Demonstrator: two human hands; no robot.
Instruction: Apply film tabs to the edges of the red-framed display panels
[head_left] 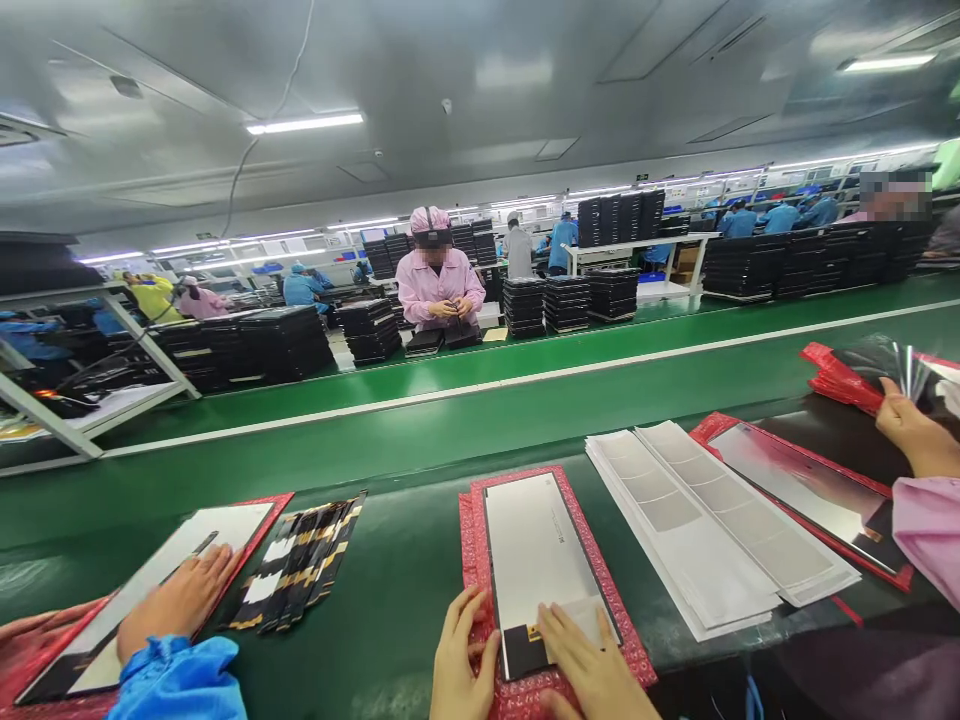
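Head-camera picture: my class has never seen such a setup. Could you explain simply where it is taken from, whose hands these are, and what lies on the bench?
No robot here: a camera worn on a person's head looks forward and down, so the two bare hands at bottom centre are the wearer's. The right hand lies on the lower part of a flat panel; the left hand is curled beside its lower left edge. The panel rests on red bubble wrap on a green bench. White sheets lie to the right, dark strips to the left. The blue-sleeved hand and pink-sleeved hand belong to other people.
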